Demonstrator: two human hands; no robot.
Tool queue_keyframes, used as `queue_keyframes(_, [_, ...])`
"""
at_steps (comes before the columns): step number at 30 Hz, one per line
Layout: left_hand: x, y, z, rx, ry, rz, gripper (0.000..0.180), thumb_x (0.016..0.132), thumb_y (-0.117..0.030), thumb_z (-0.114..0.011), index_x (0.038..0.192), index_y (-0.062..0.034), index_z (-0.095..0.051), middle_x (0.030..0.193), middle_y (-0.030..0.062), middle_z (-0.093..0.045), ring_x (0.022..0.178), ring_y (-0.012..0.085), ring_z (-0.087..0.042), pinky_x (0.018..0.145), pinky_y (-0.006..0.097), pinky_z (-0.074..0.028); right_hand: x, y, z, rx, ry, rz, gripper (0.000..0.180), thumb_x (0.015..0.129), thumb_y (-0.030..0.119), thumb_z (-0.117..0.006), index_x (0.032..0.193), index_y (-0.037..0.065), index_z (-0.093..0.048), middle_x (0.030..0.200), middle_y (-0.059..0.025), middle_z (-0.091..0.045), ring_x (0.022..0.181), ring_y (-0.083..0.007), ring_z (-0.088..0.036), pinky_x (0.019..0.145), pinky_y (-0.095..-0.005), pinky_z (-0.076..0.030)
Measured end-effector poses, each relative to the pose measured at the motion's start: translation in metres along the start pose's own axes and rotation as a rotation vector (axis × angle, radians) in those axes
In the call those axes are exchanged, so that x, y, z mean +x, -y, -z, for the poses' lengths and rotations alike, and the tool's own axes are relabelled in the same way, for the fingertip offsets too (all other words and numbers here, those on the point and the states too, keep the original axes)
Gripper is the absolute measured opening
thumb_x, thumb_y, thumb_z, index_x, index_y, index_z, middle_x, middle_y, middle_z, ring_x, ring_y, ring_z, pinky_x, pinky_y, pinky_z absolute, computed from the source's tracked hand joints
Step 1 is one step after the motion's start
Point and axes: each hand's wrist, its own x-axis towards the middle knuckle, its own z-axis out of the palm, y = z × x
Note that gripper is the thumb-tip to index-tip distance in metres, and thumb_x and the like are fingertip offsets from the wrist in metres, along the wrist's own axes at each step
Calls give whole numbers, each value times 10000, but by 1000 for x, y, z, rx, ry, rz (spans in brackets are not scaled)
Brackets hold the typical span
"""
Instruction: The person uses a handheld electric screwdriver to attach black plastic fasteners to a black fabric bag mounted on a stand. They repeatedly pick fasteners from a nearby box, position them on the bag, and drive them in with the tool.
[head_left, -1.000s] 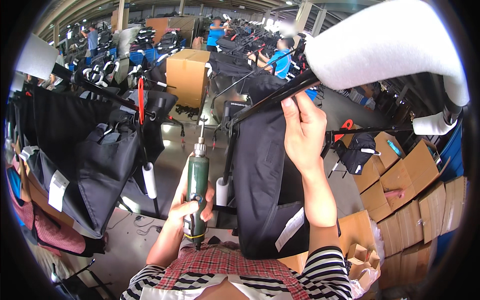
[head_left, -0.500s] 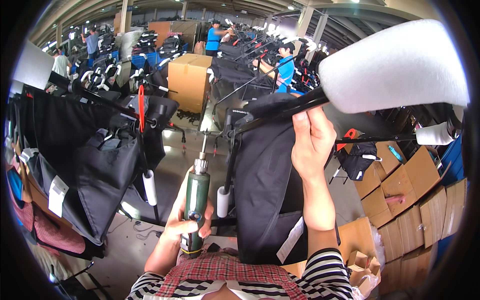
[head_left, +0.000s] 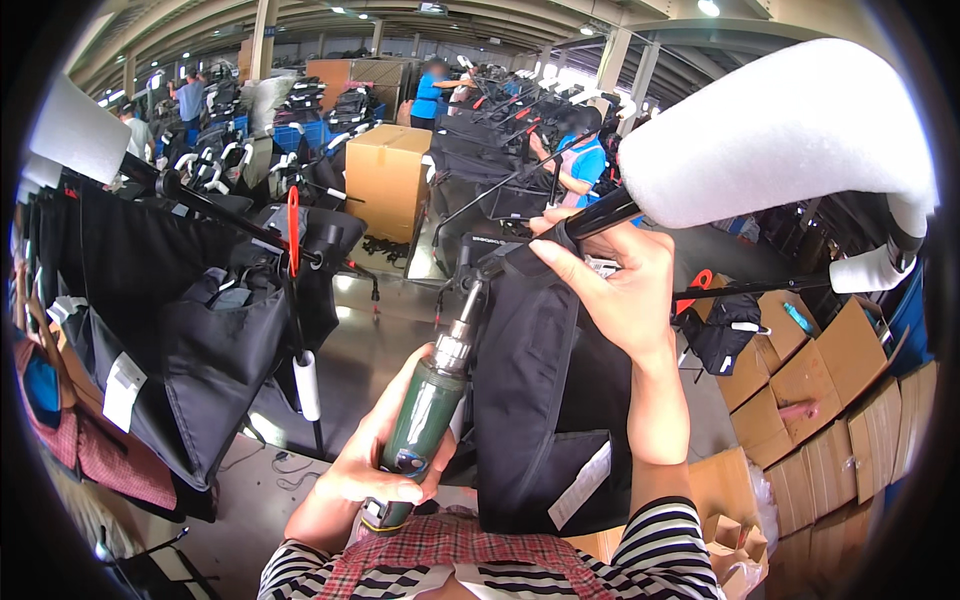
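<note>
My left hand (head_left: 368, 462) is wrapped around a green electric screwdriver (head_left: 424, 415), which tilts up and to the right. Its bit meets a dark joint (head_left: 478, 268) on a stroller frame; the screw itself is too small to make out. Around the frame's black tube (head_left: 603, 213), at the top edge of the black fabric, my right hand (head_left: 638, 290) is closed, thumb on the near side. The black fabric seat (head_left: 530, 390) hangs below, with a white label (head_left: 582, 487) on it. A white foam sleeve (head_left: 770, 145) covers the bar beyond my right hand.
Another black stroller (head_left: 215, 360) with a red strap (head_left: 293, 230) stands at the left. A tall carton (head_left: 388, 180) stands ahead. Opened cardboard boxes (head_left: 805, 375) lie at the right. Co-workers in blue (head_left: 585, 160) are farther back among rows of strollers.
The screwdriver has moved right and tilted, bringing its bit to the frame joint. My right hand has slid down the tube toward the joint and black fabric.
</note>
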Motion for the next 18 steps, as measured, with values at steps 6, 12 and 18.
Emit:
queue_keyframes(6, [10,-8,-26,-10,66,52,1279,688,-2,-791,1613,-136,82,908,173,-608,660,181,-632,644,287,-492,1,6,10,-70,54,198,233,844,-36,-733,1073,-69,-702,1008,-131,-763,977,-195,-733,853,-309,-574])
queue_keyframes(12, [19,-7,-33,6,88,68,1267,695,-2,-794,1614,-121,71,882,156,-608,682,155,-615,649,271,-478,-6,-13,20,-41,176,111,327,837,-96,-648,1163,-83,-660,1107,-153,-739,1018,-220,-722,877,-316,-567])
queue_keyframes(18, [24,-4,-36,78,76,42,1267,694,7,-803,1617,-121,56,892,137,-597,713,141,-593,664,272,-483,-7,-13,20,-35,182,150,364,809,-115,-610,1168,-88,-655,1097,-154,-741,1012,-218,-726,881,-311,-561])
